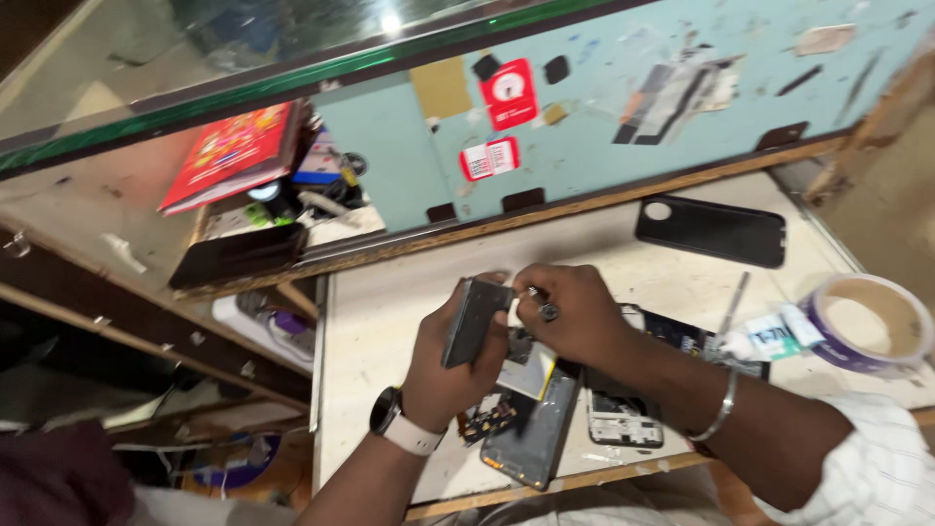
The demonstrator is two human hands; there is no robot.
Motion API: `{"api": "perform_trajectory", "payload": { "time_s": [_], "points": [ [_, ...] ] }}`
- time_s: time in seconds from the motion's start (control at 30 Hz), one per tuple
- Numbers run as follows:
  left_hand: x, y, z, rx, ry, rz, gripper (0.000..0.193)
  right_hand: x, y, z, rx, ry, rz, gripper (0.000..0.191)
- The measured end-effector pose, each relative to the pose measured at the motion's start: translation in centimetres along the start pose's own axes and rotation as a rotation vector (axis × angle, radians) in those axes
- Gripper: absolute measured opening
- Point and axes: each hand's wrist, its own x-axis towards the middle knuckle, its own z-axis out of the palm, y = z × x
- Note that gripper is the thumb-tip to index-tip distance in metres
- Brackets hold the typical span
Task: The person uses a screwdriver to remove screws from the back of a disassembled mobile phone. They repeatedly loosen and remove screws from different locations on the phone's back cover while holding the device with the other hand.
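Nearest the camera, at the front edge of the pale worktop [390, 312], lie an opened phone [531, 433] with its dark screen up, a small circuit board [487, 414] just beside it and a stripped phone frame [623, 419] under the right forearm. Above these the left hand [453, 356], a watch with a white strap on its wrist, is wrapped around a flat grey phone part [472, 321], held nearly upright with its top edge between thumb and fingers. The right hand [575, 312], a metal bangle on its wrist, is closed on a thin tool [543, 304] whose tip meets the top corner of that part, so the two hands touch there. To the right, near the bench edge, sit a small white tube [774, 336] and a roll of tape [872, 326]. Farther back a black phone back cover [711, 231] lies flat on open bench, well apart from the hands. Behind it rises a light blue panel [623, 127] with stickers; to its left, a shelf holds a red box [234, 156] and clutter. The bare bench left of the hands runs to a raised edge.
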Motion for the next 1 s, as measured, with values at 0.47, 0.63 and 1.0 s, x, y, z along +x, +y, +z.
{"api": "perform_trajectory", "payload": {
  "time_s": [0.47, 0.63, 1.0],
  "points": [
    [0.0, -1.5, -1.8, 0.018, 0.114, 0.228, 0.022, 0.5, -1.2, 0.0, 0.163, -0.112, 0.107, 0.02],
    [0.1, -0.6, -2.1, -0.006, 0.034, 0.12, 0.028, 0.6, -1.0, 0.0, 0.198, -0.112, 0.065, 0.021],
    [-0.2, 0.5, -1.5, 0.164, 0.018, 0.22, 0.032, 0.1, -1.5, 0.2, 0.022, -0.032, -0.046, 0.015]
  ]
}}
